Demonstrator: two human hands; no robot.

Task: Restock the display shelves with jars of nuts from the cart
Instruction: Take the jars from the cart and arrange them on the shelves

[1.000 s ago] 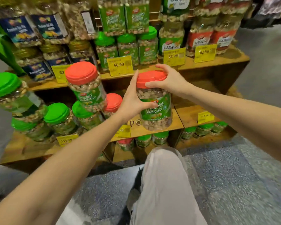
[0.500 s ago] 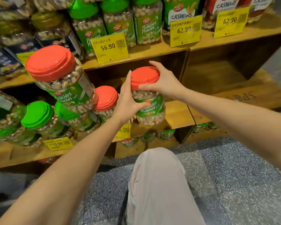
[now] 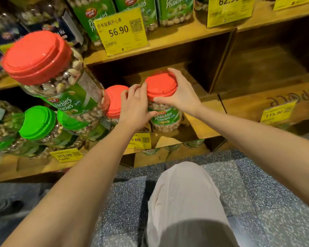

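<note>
Wooden shelf (image 3: pixel 200 129) below our hands bears the pistachio jar (image 3: pixel 165 119), seemingly set down; our right hand (image 3: pixel 179 98) clasps its red lid (image 3: pixel 160 84), our left hand (image 3: pixel 135 108) wraps its side. Beside our left, another red-lidded jar (image 3: pixel 114 101) stands. More restocking likely remains.

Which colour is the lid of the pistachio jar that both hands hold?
Red-orange; the pistachio jar's lid shows best in the head view.

Clear glossy plastic jar (image 3: pixel 165 118), matt wooden shelf (image 3: pixel 200 125).
</note>
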